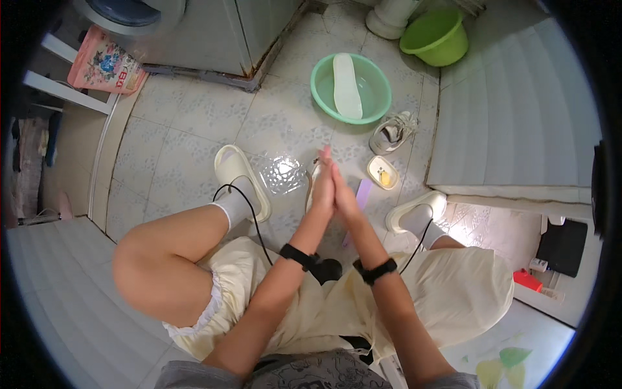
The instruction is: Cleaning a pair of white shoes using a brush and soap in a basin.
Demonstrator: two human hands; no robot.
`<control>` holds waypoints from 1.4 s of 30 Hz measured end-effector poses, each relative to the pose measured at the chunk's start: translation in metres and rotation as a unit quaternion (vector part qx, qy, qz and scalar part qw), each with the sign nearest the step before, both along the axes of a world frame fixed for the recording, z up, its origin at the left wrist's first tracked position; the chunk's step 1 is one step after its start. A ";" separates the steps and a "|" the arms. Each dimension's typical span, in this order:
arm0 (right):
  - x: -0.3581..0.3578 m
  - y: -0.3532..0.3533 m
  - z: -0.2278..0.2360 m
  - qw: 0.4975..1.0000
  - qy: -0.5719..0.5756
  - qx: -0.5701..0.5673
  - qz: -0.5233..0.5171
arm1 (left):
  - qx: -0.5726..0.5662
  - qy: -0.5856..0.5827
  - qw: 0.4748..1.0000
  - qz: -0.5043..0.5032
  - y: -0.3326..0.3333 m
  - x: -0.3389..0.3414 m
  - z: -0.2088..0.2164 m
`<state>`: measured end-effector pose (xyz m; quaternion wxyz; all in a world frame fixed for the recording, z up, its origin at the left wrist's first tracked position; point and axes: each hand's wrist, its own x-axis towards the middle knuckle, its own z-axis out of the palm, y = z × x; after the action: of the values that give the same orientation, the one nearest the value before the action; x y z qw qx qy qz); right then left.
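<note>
My left hand (324,187) and my right hand (344,192) are pressed palm to palm above the floor, fingers stretched out away from me. Nothing shows between them. Partly hidden behind the left hand lies a pale object with a brownish edge (310,188), perhaps a shoe. A long lilac object (364,192) lies beside my right hand, partly covered by that forearm. To the right is a cream soap dish (374,166) with a yellow piece of soap (385,178). A sneaker (392,134) stands beyond it. Farther off, a white insole (347,84) leans in a mint-green basin (383,91).
Wet, shiny floor tiles (285,174) lie between my slippered feet (234,165). A lime-green tub (435,40) stands at the far right near a white pedestal (387,19). A washing machine (201,39) and pink detergent bag (107,63) are at the far left. Black cables hang by both legs.
</note>
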<state>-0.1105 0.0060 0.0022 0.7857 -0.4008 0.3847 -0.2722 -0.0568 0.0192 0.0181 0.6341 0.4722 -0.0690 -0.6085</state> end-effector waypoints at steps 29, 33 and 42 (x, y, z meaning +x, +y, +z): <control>-0.051 -0.021 -0.047 0.947 -0.168 0.210 -0.174 | 0.053 -0.271 0.940 -0.203 0.045 0.024 -0.062; -0.051 -0.027 -0.043 0.927 -0.260 0.225 -0.152 | -0.079 -0.500 0.827 -0.244 0.051 0.011 -0.071; -0.039 0.001 -0.056 0.980 0.049 0.097 -0.166 | 0.086 -0.239 0.954 -0.157 0.042 0.022 -0.084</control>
<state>-0.1495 0.0070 -0.0543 0.7450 -0.2662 0.5083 -0.3403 -0.0347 0.0612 -0.0656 0.4524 0.6397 -0.2394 -0.5734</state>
